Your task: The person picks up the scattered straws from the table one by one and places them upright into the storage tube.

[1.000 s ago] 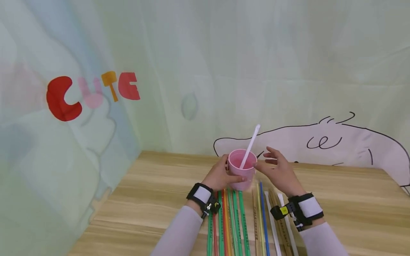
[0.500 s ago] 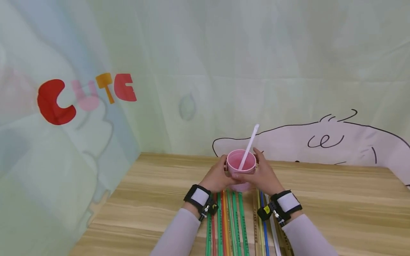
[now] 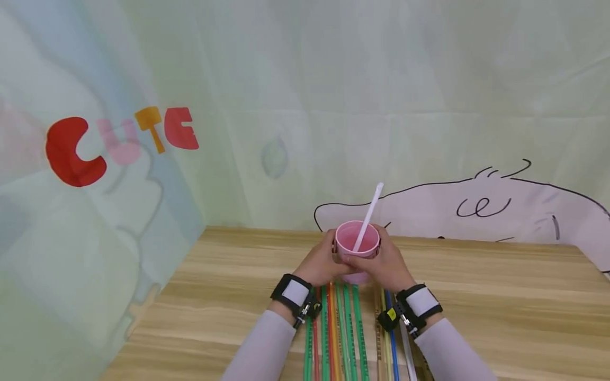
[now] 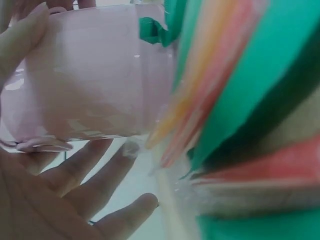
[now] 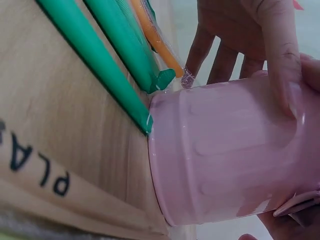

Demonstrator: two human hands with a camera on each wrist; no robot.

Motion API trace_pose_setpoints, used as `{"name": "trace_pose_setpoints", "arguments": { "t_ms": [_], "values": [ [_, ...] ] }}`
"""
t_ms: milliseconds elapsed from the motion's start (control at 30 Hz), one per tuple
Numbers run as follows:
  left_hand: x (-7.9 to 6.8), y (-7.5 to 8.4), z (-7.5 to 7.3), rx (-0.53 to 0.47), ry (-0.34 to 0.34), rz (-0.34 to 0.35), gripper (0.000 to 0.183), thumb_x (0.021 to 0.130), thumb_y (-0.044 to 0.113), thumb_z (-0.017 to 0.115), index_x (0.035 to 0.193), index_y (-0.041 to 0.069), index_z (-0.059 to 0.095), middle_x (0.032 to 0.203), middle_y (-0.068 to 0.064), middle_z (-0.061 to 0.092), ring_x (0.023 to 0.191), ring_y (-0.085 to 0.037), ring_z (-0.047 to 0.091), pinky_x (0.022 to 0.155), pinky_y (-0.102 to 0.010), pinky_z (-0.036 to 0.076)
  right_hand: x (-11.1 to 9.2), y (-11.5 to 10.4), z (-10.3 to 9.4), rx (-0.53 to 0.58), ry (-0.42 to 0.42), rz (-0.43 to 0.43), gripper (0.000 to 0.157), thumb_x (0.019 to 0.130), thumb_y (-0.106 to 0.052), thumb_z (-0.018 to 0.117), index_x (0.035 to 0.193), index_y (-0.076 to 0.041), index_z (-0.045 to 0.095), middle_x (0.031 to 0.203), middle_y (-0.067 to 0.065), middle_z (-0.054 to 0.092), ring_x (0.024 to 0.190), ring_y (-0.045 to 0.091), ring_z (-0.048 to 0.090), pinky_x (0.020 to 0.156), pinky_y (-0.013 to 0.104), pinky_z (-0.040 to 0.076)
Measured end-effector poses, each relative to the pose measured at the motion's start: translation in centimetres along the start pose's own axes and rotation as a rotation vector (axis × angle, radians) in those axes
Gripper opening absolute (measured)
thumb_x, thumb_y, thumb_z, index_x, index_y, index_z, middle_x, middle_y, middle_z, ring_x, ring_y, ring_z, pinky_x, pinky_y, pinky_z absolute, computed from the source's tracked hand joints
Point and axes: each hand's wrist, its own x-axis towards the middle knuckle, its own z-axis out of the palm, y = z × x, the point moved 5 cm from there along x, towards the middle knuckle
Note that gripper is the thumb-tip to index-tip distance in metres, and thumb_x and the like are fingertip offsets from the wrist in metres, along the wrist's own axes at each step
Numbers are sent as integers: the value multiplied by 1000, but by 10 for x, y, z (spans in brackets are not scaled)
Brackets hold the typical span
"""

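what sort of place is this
Probably a staged recording corner, though I can't be certain: a creased, cartoon-printed backdrop rises behind a wood-grain table, and the person wears strapped-on wrist cameras.

Angles sleeved L forearm (image 3: 261, 346) & R forearm (image 3: 452, 349) fwd and inward to ctr. Holds L hand (image 3: 319, 265) and R hand (image 3: 392, 265) close tog., approx. mirrored, palms facing. Curves both in a two-handed grip. Lays L thumb (image 5: 286, 67) and R thumb (image 3: 360, 261) across the front, pointing inward, v. near ea. other. Spreads L fingers (image 4: 100, 185) w/ gaps btwn. Hides most of R fingers (image 3: 381, 234) in head view.
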Motion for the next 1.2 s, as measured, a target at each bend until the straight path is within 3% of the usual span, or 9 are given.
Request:
{"name": "trace_pose_setpoints", "arguments": {
  "t_ms": [133, 267, 433, 633, 800, 967, 1200],
  "values": [
    [-3, 6, -7, 77, 16, 3, 97, 83, 37, 87, 160, 18, 31, 156, -9, 49, 142, -33, 49, 114, -57, 45, 1, 1, -2, 1, 0, 5, 93, 85, -28, 86, 156, -9, 29, 151, 17, 51, 139, 37, 52, 111, 57, 48],
    [-14, 6, -25, 215, 77, -38, 94, 85, 46, 83, 159, 12, 36, 152, -15, 53, 135, -36, 55, 107, -57, 51, 6, 0, -2, 16, 4, -17, 91, 85, -26, 86, 155, -8, 31, 149, 17, 53, 138, 38, 53, 110, 58, 49],
    [-39, -5, -40, 339, 115, -139, 70, 90, 37, 79, 145, 4, 51, 126, -18, 67, 107, -31, 66, 88, -49, 57, 4, 4, 4, 30, 1, -8, 90, 85, -29, 87, 154, -8, 33, 147, 17, 55, 136, 37, 55, 109, 57, 50],
    [-64, -22, -38, 416, 90, -214, 50, 88, 26, 80, 124, -1, 59, 91, -11, 66, 77, -24, 61, 64, -38, 51, 0, 10, 11, 58, 6, 2, 89, 85, -27, 87, 154, -9, 34, 147, 17, 55, 137, 37, 55, 109, 58, 49],
    [-72, -28, -31, 437, 76, -216, 50, 87, 25, 81, 121, -3, 57, 82, -9, 62, 70, -23, 57, 61, -36, 47, -1, 10, 17, 74, 7, 11, 87, 85, -27, 87, 153, -10, 35, 146, 15, 56, 136, 35, 55, 110, 57, 49],
    [-75, -31, -34, 459, 93, -207, 52, 83, 20, 83, 121, -3, 56, 88, -13, 64, 72, -24, 58, 63, -37, 49, -1, 5, 25, 100, 9, 0, 86, 83, -27, 88, 152, -12, 38, 145, 13, 57, 135, 33, 56, 111, 56, 49],
    [-78, -38, -35, 404, 106, -247, 58, 81, 14, 83, 127, -3, 52, 92, -18, 65, 73, -27, 59, 62, -38, 51, -7, 6, 34, 121, 1, 16, 87, 83, -27, 88, 152, -14, 37, 145, 11, 57, 135, 32, 56, 110, 55, 49]
  ]
}}
